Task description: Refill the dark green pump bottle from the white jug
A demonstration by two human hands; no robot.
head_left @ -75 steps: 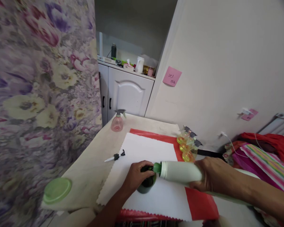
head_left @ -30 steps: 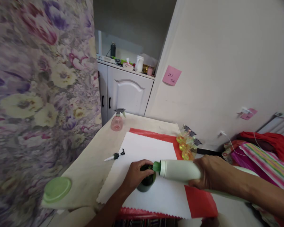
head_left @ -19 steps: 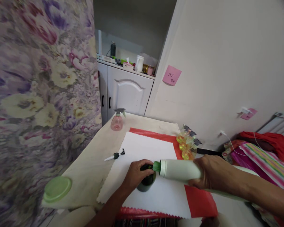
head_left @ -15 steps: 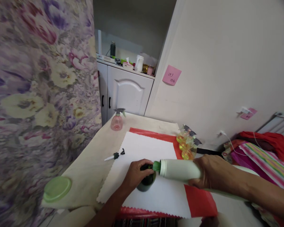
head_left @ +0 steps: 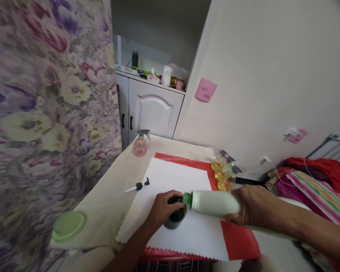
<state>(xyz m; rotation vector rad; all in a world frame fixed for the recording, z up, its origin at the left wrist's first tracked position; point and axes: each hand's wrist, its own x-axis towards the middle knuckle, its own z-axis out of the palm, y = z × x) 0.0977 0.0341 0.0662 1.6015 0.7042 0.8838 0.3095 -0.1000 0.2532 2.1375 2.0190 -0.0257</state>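
My right hand (head_left: 253, 206) grips a large pale-green bottle (head_left: 215, 203) tipped on its side, its green spout (head_left: 187, 198) over the mouth of a small dark green bottle (head_left: 174, 219). My left hand (head_left: 163, 209) is wrapped round that small bottle, which stands on a white sheet (head_left: 175, 200) laid over a red mat (head_left: 238, 241). A black-and-white spray nozzle with its tube (head_left: 137, 187) lies loose on the table to the left.
A pink spray bottle (head_left: 140, 145) stands at the table's far left; yellow spray bottles (head_left: 223, 173) cluster by the wall. A green lid (head_left: 68, 226) lies at the near left corner. Floral curtain (head_left: 45, 113) on the left, striped cloth (head_left: 320, 192) on the right, white cabinet (head_left: 150, 109) behind.
Both hands and both bottles hold nearly the same pose throughout; only slight shifts of the view.
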